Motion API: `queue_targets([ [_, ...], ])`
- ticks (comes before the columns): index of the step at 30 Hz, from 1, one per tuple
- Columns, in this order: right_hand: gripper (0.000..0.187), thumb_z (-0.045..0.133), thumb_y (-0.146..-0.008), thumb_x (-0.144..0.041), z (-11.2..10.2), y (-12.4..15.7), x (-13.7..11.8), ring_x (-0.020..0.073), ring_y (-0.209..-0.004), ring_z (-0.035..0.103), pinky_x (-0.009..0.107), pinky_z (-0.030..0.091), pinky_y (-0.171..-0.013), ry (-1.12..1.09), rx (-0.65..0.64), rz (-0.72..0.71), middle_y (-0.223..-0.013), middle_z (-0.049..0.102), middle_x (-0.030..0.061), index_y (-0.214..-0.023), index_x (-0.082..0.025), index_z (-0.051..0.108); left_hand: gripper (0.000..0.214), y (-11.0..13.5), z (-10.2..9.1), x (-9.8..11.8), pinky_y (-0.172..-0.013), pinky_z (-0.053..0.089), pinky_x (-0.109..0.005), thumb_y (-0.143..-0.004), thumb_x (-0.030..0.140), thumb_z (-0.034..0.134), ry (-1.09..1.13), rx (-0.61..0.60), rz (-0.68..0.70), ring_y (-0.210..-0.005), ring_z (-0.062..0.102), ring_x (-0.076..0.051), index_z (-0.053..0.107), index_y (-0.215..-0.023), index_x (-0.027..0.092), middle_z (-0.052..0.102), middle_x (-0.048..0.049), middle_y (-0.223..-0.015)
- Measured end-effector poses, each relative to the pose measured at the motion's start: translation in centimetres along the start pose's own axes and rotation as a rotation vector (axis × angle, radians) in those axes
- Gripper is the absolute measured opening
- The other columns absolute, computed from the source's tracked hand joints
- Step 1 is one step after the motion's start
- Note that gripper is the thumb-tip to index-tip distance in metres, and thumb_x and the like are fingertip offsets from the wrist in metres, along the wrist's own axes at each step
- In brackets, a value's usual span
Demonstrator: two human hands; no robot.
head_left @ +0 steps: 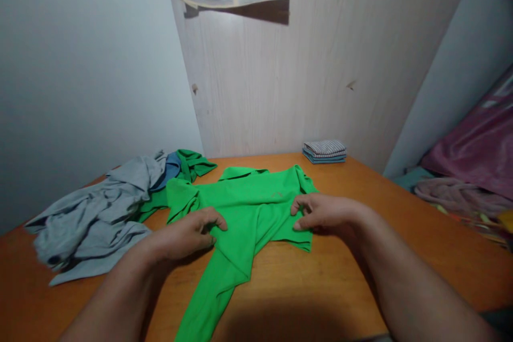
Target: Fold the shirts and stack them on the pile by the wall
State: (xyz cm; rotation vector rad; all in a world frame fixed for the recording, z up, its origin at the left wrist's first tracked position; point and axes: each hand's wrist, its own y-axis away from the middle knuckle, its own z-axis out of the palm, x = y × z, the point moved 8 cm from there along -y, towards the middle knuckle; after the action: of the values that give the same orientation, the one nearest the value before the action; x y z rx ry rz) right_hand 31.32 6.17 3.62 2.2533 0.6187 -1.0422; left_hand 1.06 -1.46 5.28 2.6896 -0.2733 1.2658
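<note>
A bright green long-sleeved shirt (240,214) lies spread and creased on the table in front of me. One sleeve (216,291) runs down toward the near edge and out of the bottom of the view. My left hand (196,232) is at the shirt's left side, thumb and fingers curled in on the cloth. At the right side, my right hand (320,212) pinches the fabric between thumb and bent fingers. Small faint marks show on the cloth near the right hand. The exact grip of the fingertips is partly hidden.
A heap of grey clothing (96,214) with blue and green pieces (194,163) lies on the left of the orange-brown table (304,288). Folded striped cloths (324,151) are stacked at the back right. Pink fabric (476,144) lies beyond the right edge. Walls stand behind and left.
</note>
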Motion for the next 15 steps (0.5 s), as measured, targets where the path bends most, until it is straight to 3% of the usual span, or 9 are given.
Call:
queue_targets([
  [4,0.043,0.084,-0.067,-0.036,0.7,-0.3,-1.0,0.0115,-0.063,0.046,0.022,0.030,-0.049,0.288,0.010,-0.053,-0.072,0.051,-0.0052,-0.099,-0.022,0.060,0.018,-0.8,0.1,0.4,-0.062,0.040,-0.025,-0.067,0.018,0.065,-0.115,0.036,0.115,-0.073,0.054,-0.018,0.074,-0.082,0.024,0.064,-0.0012,-0.079],
  [8,0.013,0.066,-0.074,-0.020,1.8,-0.6,-0.9,0.0092,-0.057,0.042,0.021,0.027,-0.047,0.264,-0.065,-0.069,-0.066,0.049,-0.0059,-0.084,-0.021,0.058,0.002,-1.1,-0.2,-0.5,-0.052,0.034,-0.022,-0.073,0.022,0.066,0.219,0.127,0.030,-0.058,0.047,-0.014,0.065,-0.074,0.021,0.056,0.0015,-0.064],
  [12,0.007,0.061,-0.074,-0.017,1.9,-0.9,-0.5,0.0086,-0.054,0.040,0.021,0.026,-0.046,0.191,-0.065,-0.069,-0.064,0.048,-0.0060,-0.078,-0.020,0.057,0.013,-1.1,-2.1,-1.0,-0.048,0.034,-0.020,-0.070,0.019,0.072,0.672,0.334,0.013,-0.050,0.048,-0.011,0.060,-0.076,0.020,0.054,0.0035,-0.059],
  [15,0.017,0.071,-0.075,-0.029,1.6,-0.9,-0.5,0.0099,-0.058,0.042,0.021,0.027,-0.048,0.180,-0.042,-0.083,-0.067,0.050,-0.0050,-0.084,-0.020,0.059,0.018,-0.7,-5.4,-3.0,-0.046,0.037,-0.020,-0.066,0.012,0.075,0.787,0.606,-0.039,-0.046,0.052,-0.011,0.062,-0.077,0.019,0.057,0.0034,-0.056],
])
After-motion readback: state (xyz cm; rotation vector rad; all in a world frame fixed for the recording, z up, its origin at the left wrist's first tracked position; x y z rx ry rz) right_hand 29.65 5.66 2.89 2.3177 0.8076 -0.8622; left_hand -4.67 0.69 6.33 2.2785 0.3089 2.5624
